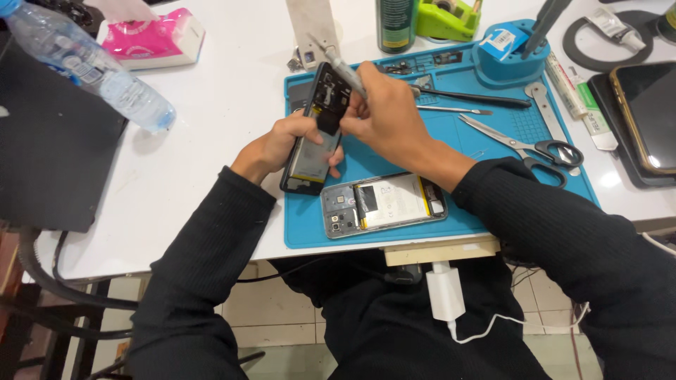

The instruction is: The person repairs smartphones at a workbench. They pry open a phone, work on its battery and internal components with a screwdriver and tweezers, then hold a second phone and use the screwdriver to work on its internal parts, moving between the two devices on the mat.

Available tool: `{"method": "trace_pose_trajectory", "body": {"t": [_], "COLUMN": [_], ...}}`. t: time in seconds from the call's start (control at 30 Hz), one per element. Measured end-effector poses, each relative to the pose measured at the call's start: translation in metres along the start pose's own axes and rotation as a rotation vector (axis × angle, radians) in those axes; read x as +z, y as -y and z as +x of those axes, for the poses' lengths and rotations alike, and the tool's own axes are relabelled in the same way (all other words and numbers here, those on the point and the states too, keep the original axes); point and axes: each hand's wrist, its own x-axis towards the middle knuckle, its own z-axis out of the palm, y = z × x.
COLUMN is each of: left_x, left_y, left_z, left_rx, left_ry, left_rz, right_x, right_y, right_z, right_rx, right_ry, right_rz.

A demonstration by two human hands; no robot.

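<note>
A pink and white tissue pack (pixel 151 39) is seen on the counter (pixel 225 91), far left of the hands. A clear water bottle with a blue and white label (pixel 77 63) lies beside it. A white label (pixel 501 40) is fixed to the blue holder up right. A dark phone screen (pixel 648 116) lies far right. White tubes with green printing (pixel 574 95) are set just left of that screen.

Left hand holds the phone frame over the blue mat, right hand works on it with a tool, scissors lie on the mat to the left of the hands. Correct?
Not quite. The head view shows the scissors to the right of the hands; the rest stands.
</note>
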Motion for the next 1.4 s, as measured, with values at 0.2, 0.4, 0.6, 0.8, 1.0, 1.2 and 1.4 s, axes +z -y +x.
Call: {"method": "trace_pose_trajectory", "body": {"t": [0.2,0.4,0.6,0.8,1.0,1.2,1.4], "left_x": [0.004,0.0,0.0,0.0,0.002,0.003,0.004], "left_y": [-0.009,-0.023,-0.029,-0.031,-0.024,-0.026,-0.017], "left_z": [-0.005,-0.018,-0.021,-0.022,-0.025,-0.026,-0.023], "left_rx": [-0.01,-0.123,-0.161,-0.157,-0.142,-0.171,-0.218], "left_ry": [-0.037,-0.111,-0.104,-0.063,0.01,0.136,0.074], "left_rz": [0.049,0.19,0.27,0.235,-0.001,-0.083,-0.096], "right_x": [-0.017,-0.045,-0.044,-0.048,-0.043,-0.038,-0.023], "right_y": [-0.004,-0.009,-0.011,-0.009,-0.004,0.003,0.009], "right_z": [0.01,0.01,0.012,0.013,0.008,0.005,0.002], "right_rx": [0.059,0.14,0.122,0.074,-0.016,0.002,-0.139], "right_ry": [0.125,0.555,0.611,0.537,0.241,0.1,0.105], "right_rz": [0.031,-0.111,-0.202,-0.19,-0.13,-0.014,-0.066]}}
